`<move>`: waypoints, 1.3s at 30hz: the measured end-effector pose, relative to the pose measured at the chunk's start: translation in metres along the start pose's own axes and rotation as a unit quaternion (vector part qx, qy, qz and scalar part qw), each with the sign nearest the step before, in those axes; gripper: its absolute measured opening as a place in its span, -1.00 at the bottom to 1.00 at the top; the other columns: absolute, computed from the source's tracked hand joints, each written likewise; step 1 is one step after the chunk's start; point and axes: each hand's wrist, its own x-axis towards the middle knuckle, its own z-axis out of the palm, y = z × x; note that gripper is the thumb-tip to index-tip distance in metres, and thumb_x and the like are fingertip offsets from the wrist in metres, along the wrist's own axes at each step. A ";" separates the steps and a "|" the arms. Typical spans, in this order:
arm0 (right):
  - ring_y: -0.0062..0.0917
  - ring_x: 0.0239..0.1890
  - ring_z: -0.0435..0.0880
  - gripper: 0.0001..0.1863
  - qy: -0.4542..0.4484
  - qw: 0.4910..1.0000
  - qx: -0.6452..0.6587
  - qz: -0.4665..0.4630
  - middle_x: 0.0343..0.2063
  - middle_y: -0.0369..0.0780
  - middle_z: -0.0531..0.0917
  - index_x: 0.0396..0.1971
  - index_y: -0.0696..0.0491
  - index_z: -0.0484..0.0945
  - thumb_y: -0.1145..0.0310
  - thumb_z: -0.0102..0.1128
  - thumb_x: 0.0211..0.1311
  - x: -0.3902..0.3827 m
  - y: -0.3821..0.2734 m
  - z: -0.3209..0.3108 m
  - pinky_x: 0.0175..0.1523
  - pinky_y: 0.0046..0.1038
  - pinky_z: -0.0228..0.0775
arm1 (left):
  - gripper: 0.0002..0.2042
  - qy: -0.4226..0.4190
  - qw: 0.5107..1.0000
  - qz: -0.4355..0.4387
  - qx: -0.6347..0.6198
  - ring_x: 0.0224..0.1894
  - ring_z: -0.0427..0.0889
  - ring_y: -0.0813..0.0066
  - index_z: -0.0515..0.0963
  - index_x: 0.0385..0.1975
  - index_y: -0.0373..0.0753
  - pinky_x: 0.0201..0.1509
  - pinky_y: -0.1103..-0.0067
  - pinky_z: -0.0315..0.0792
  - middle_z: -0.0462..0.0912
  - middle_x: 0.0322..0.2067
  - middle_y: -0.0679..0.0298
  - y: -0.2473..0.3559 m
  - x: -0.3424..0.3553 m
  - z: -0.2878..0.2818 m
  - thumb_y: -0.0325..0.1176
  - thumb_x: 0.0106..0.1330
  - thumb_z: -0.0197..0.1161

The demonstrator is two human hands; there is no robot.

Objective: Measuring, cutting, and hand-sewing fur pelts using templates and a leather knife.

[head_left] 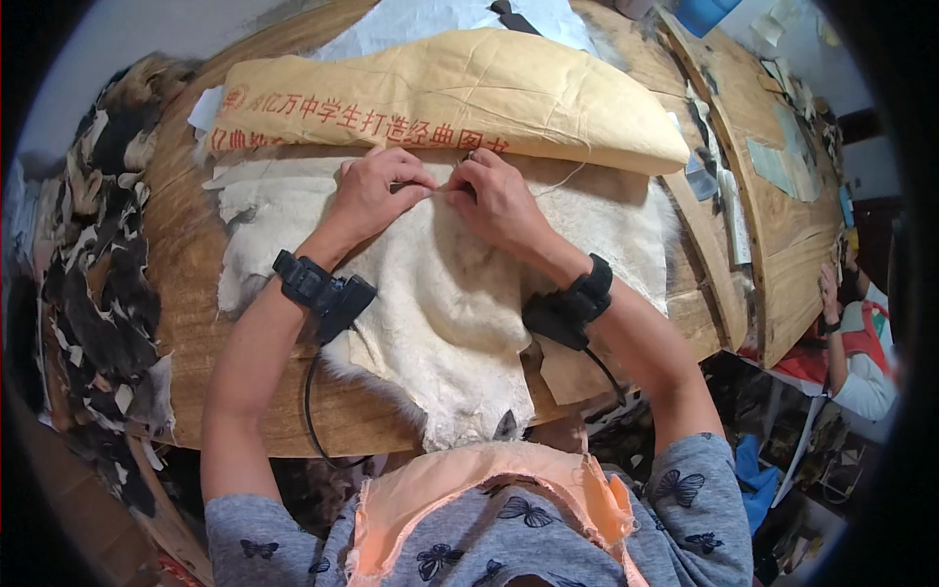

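A pale hide (450,303) with fur fringes lies skin side up on the wooden table. Along its top stretches a long tan paper wrapper (460,88) with red print, a loose thread hanging over it. My left hand (381,191) pinches the hide near the wrapper's lower edge. Just to its right, my right hand (489,201) is closed at the same spot, fingertips nearly meeting the left's; whatever small thing it holds is too hidden to name. Both wrists wear black strapped devices with cables.
Dark fur scraps (98,274) heap along the left. At right are a wooden board edge (709,245), translucent sheets (782,166) and a blue container (702,15). A co-worker's arm (831,323) shows at far right. White paper (440,20) lies at the back.
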 end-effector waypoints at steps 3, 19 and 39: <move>-0.19 -0.36 0.44 -0.86 0.044 0.998 -0.020 -0.031 -0.49 -0.09 0.42 -0.54 0.17 0.46 0.49 0.21 -0.15 -0.004 0.003 0.007 -0.26 -0.29 0.31 | -0.87 -0.014 1.000 -0.019 -0.009 -0.23 0.52 0.42 0.65 -0.45 -0.05 -0.14 0.51 0.40 0.58 -0.38 0.38 -0.005 0.000 0.000 -0.27 0.00 0.27; -0.30 -0.42 0.54 -0.83 -0.052 0.997 0.028 0.044 -0.48 -0.16 0.53 -0.39 0.08 0.54 0.53 0.15 -0.07 0.019 -0.016 -0.039 -0.36 -0.40 0.36 | -0.89 -0.021 0.996 -0.076 -0.039 -0.27 0.51 0.45 0.66 -0.49 -0.16 -0.15 0.57 0.38 0.59 -0.43 0.32 0.004 -0.003 -0.003 -0.40 -0.07 0.31; -0.35 -0.45 0.50 -0.95 -0.060 0.994 -0.040 -0.083 -0.55 -0.22 0.48 -0.55 0.02 0.57 0.42 0.20 -0.10 0.017 0.011 -0.026 -0.36 -0.39 0.34 | -0.90 0.005 0.997 -0.056 -0.046 -0.36 0.52 0.43 0.57 -0.52 -0.25 -0.20 0.56 0.39 0.57 -0.49 0.25 0.012 0.002 -0.001 -0.44 -0.06 0.27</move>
